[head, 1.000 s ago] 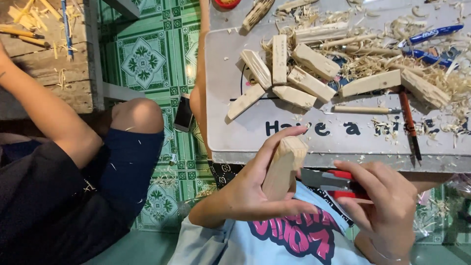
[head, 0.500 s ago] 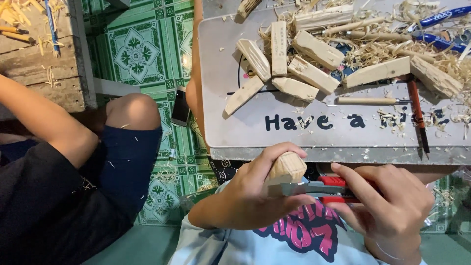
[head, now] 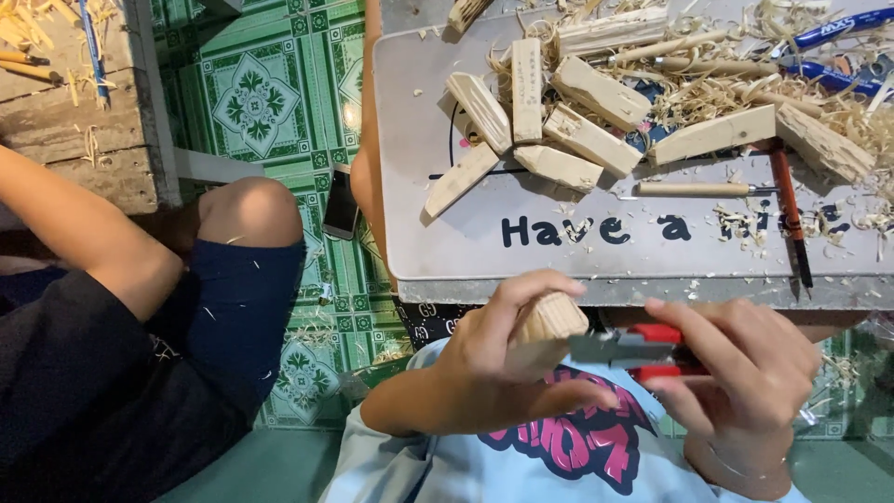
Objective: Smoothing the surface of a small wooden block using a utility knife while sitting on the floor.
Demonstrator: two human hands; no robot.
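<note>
Knife (head: 619, 346) blade partly hidden behind pale, rounded block (head: 545, 326); left hand (head: 503, 359) fingers wrap block; right hand (head: 745, 373) grips red-handled knife.

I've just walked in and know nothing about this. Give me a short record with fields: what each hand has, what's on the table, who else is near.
left hand: wrapped around a pale wooden block, held over the lap
right hand: holds a red-handled cutter, its blade at the block
table: grey tray-top with carved wood pieces, shavings, a thin carving tool, blue pens
floor: green patterned tiles, a phone
nearby: another person's knee, dark shorts
</note>
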